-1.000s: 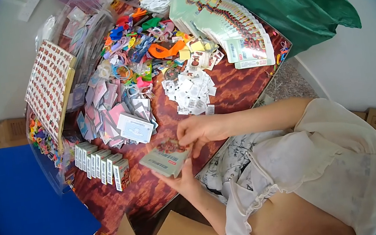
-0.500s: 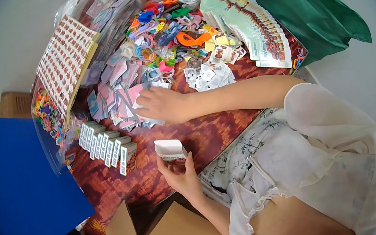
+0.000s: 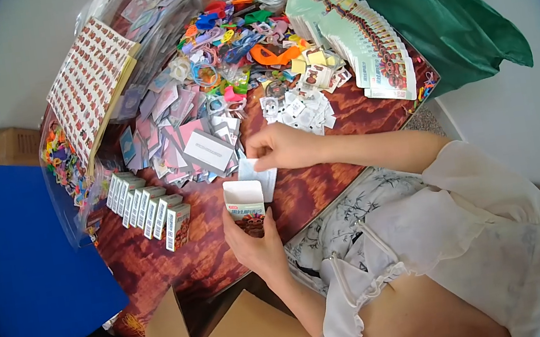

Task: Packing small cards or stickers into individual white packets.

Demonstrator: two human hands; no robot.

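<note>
My left hand grips a small printed carton from below, its white top flap raised. Just behind it, my right hand pinches a pale blue-grey card by its upper edge. The card hangs beside the carton's upper right, and I cannot tell whether they touch. Beyond lies a loose pile of small pink and grey cards, with a grey card with a white panel on top. To the left, several filled-looking cartons stand in a slanting row.
Colourful small trinkets heap behind the cards, next to white paper slips. Flat cartons fan out at the far right by a green bag. A sticker sheet stack leans left. An open cardboard box sits below the table edge.
My right hand has left the card pile and come right and nearer, bringing a card with it. My left hand has tilted the carton so its printed front shows.
</note>
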